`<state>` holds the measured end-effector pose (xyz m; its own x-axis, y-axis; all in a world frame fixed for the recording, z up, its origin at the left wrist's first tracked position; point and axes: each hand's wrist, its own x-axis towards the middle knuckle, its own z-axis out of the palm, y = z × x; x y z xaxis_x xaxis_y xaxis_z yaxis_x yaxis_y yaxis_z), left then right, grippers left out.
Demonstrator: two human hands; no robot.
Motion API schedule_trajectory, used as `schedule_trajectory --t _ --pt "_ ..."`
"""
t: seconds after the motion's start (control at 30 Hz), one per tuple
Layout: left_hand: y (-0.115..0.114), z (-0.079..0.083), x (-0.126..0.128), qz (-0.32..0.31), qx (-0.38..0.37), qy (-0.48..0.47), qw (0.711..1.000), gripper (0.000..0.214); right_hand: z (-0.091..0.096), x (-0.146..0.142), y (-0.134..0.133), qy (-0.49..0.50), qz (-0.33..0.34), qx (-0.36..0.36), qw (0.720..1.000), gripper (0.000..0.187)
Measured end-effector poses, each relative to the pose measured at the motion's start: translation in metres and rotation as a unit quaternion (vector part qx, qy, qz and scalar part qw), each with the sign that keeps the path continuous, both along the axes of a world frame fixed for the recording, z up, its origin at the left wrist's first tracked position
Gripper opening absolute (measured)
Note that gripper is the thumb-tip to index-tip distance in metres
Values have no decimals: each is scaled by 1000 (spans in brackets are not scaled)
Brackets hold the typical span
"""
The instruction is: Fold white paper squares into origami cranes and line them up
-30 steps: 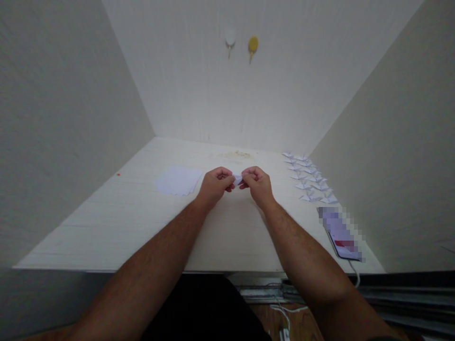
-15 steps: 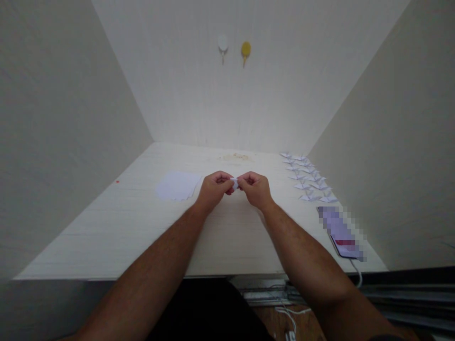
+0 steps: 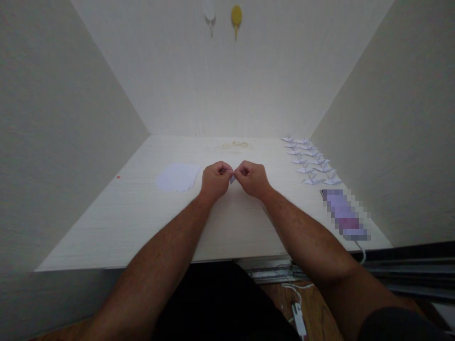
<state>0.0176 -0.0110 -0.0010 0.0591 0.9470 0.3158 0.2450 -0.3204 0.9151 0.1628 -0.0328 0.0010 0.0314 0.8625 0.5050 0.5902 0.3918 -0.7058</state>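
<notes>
Between my two hands is a small folded piece of white paper [image 3: 232, 179], mostly covered by my fingers. My left hand [image 3: 216, 180] pinches it from the left, thumb and fingertips pressed together. From the other side my right hand [image 3: 251, 178] pinches it too, its thumb nearly touching the left one. Both hands are held over the middle of the white table [image 3: 234, 222]. To the left of them lies a spread stack of white paper sheets [image 3: 177, 177]. On the right several folded paper cranes [image 3: 306, 161] stand in rows.
A phone with a pixelated screen [image 3: 344, 214] lies at the table's right, with a white cable [image 3: 361, 253] running off the edge. Walls enclose the table at left, right and back. A yellow hook [image 3: 236, 16] and a white hook [image 3: 210, 12] are on the back wall. Below, a power strip [image 3: 299, 318] rests on the floor.
My view has tilted down slightly. Both hands have turned and their thumbs have come closer together, so less of the folded paper shows. The sheets and cranes have stayed in place.
</notes>
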Motion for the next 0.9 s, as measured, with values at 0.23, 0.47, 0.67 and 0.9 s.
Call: schedule_trajectory --t 0.23,0.47,0.67,0.9 --pt "-2 7 -1 -13 -21 -4 1000 8 -4 2 5 36 8 -19 999 16" --pt "3 -1 0 -10 -21 -28 999 7 -10 8 14 81 30 -64 994 17" --pt "1 -1 1 -9 -68 -41 997 11 -13 9 19 110 48 -74 990 14" --pt "7 -9 -1 -33 -84 -74 993 13 -14 9 17 110 60 -85 989 14"
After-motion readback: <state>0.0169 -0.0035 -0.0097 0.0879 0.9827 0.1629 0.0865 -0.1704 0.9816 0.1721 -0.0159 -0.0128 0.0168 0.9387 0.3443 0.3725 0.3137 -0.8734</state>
